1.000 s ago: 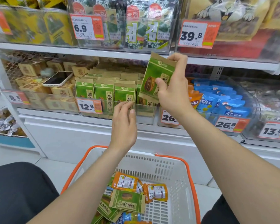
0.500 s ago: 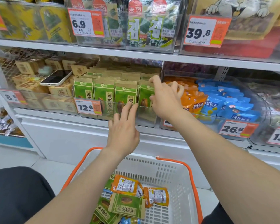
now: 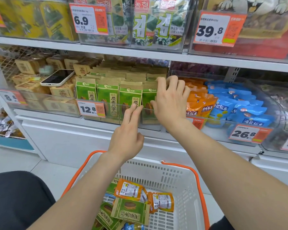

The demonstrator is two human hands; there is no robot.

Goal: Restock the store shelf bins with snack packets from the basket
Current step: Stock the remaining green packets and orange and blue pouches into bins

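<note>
Shelf (image 3: 140,54): runs across ahead of both grips, with clear bins along it.
Basket (image 3: 181,173): below both grips, nearer the person. Loose packets (image 3: 131,211), green and orange, lie in it, so the restocking looks only part done.
Green bin (image 3: 113,114): under the right grip, and its clear front wall meets the left grip's fingertips.
Right grip (image 3: 170,100): narrow, with fingers curled over the top edge of the end packet and the thumb on its face.
Left grip (image 3: 126,136): wide and holding nothing. Its fingers are straight, with the tips on the bin's front wall, below and just left of the right grip.
End packet (image 3: 148,100): held upright in the right grip, at the right end of the front row inside the green bin.
Front row (image 3: 106,97): three upright green packets just left of the right grip.
Orange packets (image 3: 199,103): in the next bin, just right of the right grip.
Risk, tipping: if released before it is fully seated, the end packet could lean forward over the low front wall.
Risk, knock-on: a sideways push from the right grip could topple the front row.
Risk, mixing: drifting right could drop the packet among the orange ones.
</note>
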